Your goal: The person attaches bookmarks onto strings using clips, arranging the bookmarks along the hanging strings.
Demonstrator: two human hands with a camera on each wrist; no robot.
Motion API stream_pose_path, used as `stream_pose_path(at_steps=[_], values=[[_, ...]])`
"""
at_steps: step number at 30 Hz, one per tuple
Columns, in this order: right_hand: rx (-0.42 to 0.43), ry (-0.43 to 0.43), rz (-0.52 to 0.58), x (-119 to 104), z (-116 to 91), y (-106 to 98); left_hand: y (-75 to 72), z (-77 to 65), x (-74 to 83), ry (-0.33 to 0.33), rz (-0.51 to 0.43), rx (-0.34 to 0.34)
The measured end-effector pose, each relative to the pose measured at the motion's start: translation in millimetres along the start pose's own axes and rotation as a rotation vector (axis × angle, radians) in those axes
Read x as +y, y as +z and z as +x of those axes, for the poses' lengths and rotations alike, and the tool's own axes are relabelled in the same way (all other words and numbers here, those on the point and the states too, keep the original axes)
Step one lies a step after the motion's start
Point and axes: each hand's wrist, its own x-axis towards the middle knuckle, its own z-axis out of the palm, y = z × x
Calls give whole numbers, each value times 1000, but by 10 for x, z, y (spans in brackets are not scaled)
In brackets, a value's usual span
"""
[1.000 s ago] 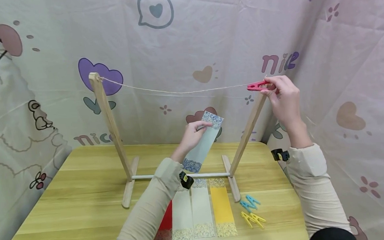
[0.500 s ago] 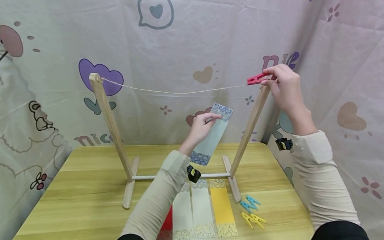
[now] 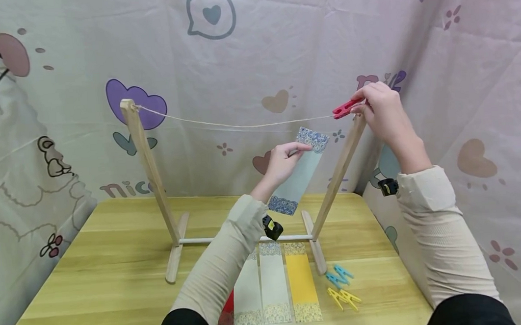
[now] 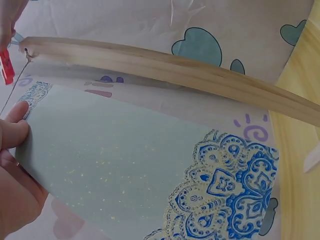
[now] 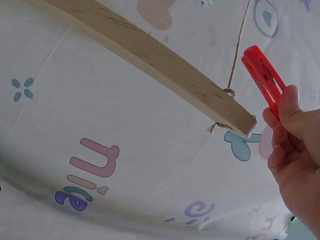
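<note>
In the head view my left hand (image 3: 283, 165) pinches a pale blue paper strip (image 3: 302, 174) near its upper end, just under the string (image 3: 241, 126). Blue lace patterns band both ends of the strip, which hangs tilted; the left wrist view shows its lower pattern large. My right hand (image 3: 383, 112) holds a red clothespin (image 5: 264, 80) by its handle end, beside the top of the right wooden post (image 3: 340, 173). The clothespin's tip points left, close to the string's right end; in the right wrist view it appears apart from the knot.
On the wooden table (image 3: 93, 269) lie a yellow strip (image 3: 301, 278), two pale strips and a red strip (image 3: 226, 316), partly hidden by my left sleeve. Blue clothespins (image 3: 339, 274) and yellow clothespins (image 3: 343, 297) lie to their right. A left post (image 3: 150, 173) carries the string's other end.
My left hand has moved up and to the right with the pale blue strip, nearer the string. My right hand has risen slightly, tilting the red clothespin.
</note>
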Motion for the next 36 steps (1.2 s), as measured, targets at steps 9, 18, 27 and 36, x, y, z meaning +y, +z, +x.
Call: stream_pose_path(at_steps=[9,18,27,36], values=[[-73,31,13,-1,65,4,75,68,31,-15,44,-3],[-105,35,8,2,105,22,135,96,54,-6,53,-1],[-43,26,10,6,145,-19,180,141,51,-4,72,0],[-114,51,-15,22,169,-3,188,175,75,5,74,-17]])
